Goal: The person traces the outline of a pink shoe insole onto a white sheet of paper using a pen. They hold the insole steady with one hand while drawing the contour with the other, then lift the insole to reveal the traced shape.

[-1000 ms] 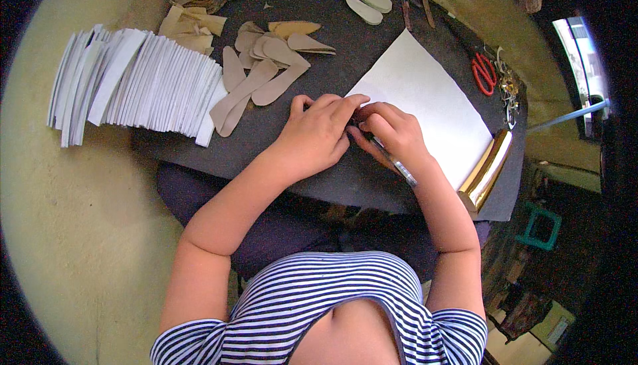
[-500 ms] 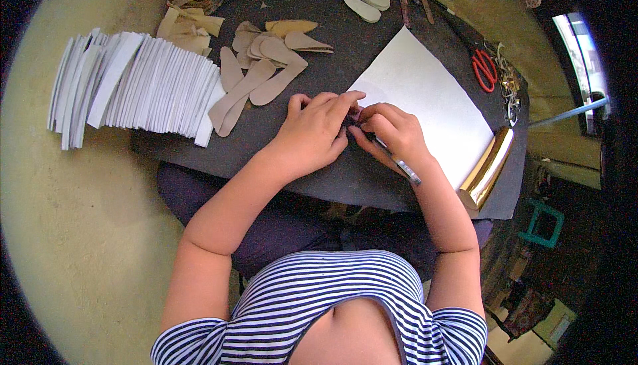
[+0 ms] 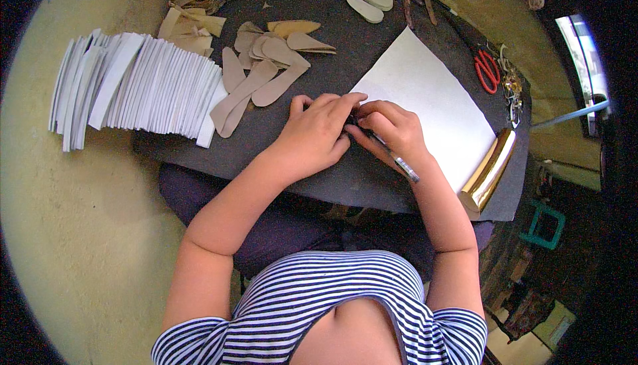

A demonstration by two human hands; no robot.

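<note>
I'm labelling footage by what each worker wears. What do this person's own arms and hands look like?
The left hand and right hand are bare, with no gloves, watch or bracelet showing. Both arms are uncovered up to the short sleeves, which end above the elbows. The sleeves have narrow dark and white stripes, matching the rest of the shirt.

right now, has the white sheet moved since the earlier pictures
No. Judged against the red scissors handles, the white sheet shows no clear shift in any direction.

hands (image 3: 395, 132): together, pen (image 3: 405, 169) in right | gold roll (image 3: 490, 169) along white sheet (image 3: 428, 102)
</note>
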